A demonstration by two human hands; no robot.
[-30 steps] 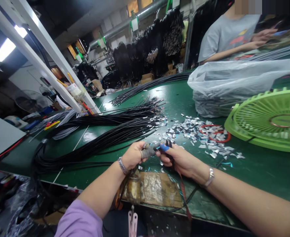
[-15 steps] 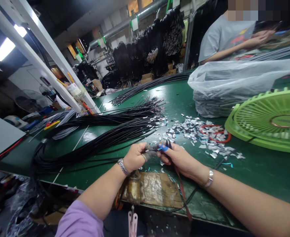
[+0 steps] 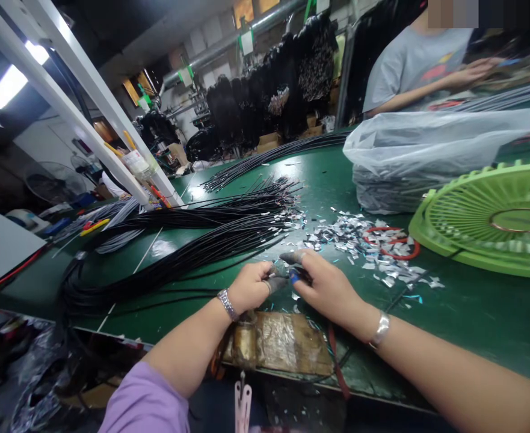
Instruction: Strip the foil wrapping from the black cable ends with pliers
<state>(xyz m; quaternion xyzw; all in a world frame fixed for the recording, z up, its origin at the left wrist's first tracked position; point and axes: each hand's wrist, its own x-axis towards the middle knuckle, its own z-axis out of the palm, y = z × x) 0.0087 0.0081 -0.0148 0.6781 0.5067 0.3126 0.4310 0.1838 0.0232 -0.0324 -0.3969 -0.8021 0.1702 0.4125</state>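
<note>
My left hand (image 3: 249, 286) and my right hand (image 3: 325, 286) meet just above the green table (image 3: 472, 307) near its front edge. Both pinch the end of a thin black cable (image 3: 187, 294) between taped fingertips, grey tape on the left, blue on the right. The cable runs left from my left hand to a thick bundle of black cables (image 3: 192, 252) lying across the table. A heap of small silver scraps (image 3: 359, 243) lies just beyond my right hand. Each wrist wears a metal bracelet.
A green fan grille (image 3: 494, 219) lies at the right. Behind it sits a clear plastic bag of cables (image 3: 422, 156). A person in a grey shirt (image 3: 409, 66) works across the table. A taped brown pad (image 3: 283, 343) sits at the front edge. White frame posts (image 3: 79, 102) rise at left.
My hands dropped slightly toward the table and drew closer together; my right hand turned palm-down over the cable end. The bundle and scraps stayed put.
</note>
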